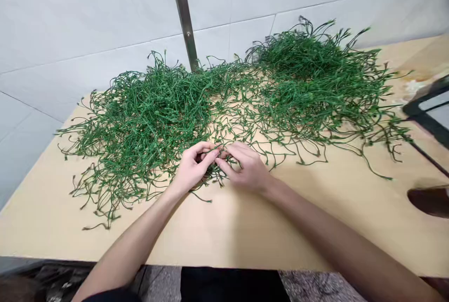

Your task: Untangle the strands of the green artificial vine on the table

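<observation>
Table (pixel 315 227): stems (pixel 218 176) in both grips.

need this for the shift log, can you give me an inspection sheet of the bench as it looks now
surface: pale wooden tabletop, bare along the near edge
job's things: two heaps of thin green plastic stems, left heap and right heap, joined by loose strands
clutter: black-framed object at the right edge, dark brown object beside it; neither identifiable
hands: left hand and right hand meet, fingers pinching a few stems
cables: nothing seen
surroundings: white tiled wall, metal strip screwed to it
</observation>
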Demonstrator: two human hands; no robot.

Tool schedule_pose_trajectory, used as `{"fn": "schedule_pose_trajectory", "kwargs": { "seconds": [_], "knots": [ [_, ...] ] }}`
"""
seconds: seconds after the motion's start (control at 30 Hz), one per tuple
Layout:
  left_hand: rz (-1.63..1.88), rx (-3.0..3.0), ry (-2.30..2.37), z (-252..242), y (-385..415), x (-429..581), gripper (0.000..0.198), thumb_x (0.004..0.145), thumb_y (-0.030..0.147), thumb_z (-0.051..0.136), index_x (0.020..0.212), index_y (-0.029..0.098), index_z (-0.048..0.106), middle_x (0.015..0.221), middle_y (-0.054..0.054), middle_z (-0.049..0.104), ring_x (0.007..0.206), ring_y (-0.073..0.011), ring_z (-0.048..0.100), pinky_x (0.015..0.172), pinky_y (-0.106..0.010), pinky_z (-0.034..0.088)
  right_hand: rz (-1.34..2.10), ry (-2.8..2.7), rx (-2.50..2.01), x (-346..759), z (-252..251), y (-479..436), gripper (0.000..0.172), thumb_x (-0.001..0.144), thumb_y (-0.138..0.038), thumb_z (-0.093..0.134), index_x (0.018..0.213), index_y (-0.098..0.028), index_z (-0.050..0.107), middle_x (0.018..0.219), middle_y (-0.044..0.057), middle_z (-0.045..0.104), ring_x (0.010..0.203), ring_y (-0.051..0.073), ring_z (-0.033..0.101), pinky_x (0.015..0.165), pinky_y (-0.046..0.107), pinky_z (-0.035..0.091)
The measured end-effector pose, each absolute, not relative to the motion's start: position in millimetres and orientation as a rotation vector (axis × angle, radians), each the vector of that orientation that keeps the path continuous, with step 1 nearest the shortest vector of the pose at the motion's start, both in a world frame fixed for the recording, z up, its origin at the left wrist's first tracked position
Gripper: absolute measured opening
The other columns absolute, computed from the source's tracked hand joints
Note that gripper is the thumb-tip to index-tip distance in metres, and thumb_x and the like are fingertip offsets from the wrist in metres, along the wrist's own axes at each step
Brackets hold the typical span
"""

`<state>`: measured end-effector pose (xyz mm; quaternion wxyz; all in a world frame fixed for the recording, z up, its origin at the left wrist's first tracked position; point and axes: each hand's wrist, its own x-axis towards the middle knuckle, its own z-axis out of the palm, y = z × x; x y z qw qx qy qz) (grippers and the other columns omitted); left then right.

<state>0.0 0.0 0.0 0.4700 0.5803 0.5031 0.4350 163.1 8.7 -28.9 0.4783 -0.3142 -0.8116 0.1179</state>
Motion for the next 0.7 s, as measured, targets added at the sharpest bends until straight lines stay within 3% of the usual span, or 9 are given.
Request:
{"fn": "schedule_pose_trajectory", "kwargs": {
  "seconds": [0.13,0.27,0.43,0.57,0.7],
  "knots": [
    [1.059,1.418,1.202,-1.6,0.8,-3.0,0.023,0.079,0.037,0.068,0.086,0.015,0.063,0.073,0.000,0.061,0.066,-0.0100,0.053,0.063,-0.021,0.042,0.246,-1.980,-0.754,163.8,-30.2,13.3,0.010,0.091,-0.017,0.057,0.083,-0.018,0.062,0.077,0.006,0.063,0.076,0.018,0.054,0.070,0.035,0.049],
    [1.064,1.428,1.134,-4.4,-0.2,-4.6,0.024,0.084,0.038,0.064,0.093,0.017,0.057,0.074,0.002,0.057,0.067,-0.0096,0.053,0.065,-0.021,0.042,0.194,-1.966,-0.776,164.5,-29.3,12.5,0.005,0.088,-0.019,0.062,0.088,-0.016,0.066,0.086,0.010,0.062,0.083,0.021,0.052,0.071,0.036,0.050],
    [1.004,1.515,1.110,-3.4,-3.6,-3.6,0.018,0.089,0.034,0.058,0.095,0.019,0.049,0.068,0.005,0.051,0.062,-0.0085,0.046,0.061,-0.021,0.036,0.049,-2.018,-0.794,163.6,-27.6,8.0,0.010,0.082,-0.014,0.061,0.091,-0.015,0.065,0.101,0.012,0.067,0.097,0.027,0.050,0.083,0.044,0.045],
    [0.963,1.563,1.131,-3.1,-5.5,-3.4,0.018,0.090,0.033,0.056,0.091,0.020,0.043,0.061,0.007,0.044,0.057,-0.0082,0.038,0.057,-0.021,0.031,-0.069,-2.023,-0.760,163.7,-28.6,8.1,0.003,0.081,-0.014,0.061,0.083,-0.016,0.062,0.086,0.009,0.070,0.094,0.027,0.053,0.079,0.043,0.042],
    [0.903,1.572,1.113,-5.5,-4.5,-6.8,0.020,0.091,0.036,0.055,0.094,0.021,0.042,0.064,0.007,0.043,0.058,-0.0088,0.039,0.057,-0.021,0.031,-0.083,-2.034,-0.743,164.3,-30.0,10.6,0.007,0.081,-0.012,0.058,0.078,-0.017,0.061,0.077,0.005,0.069,0.088,0.024,0.056,0.078,0.041,0.040]
  ]
}}
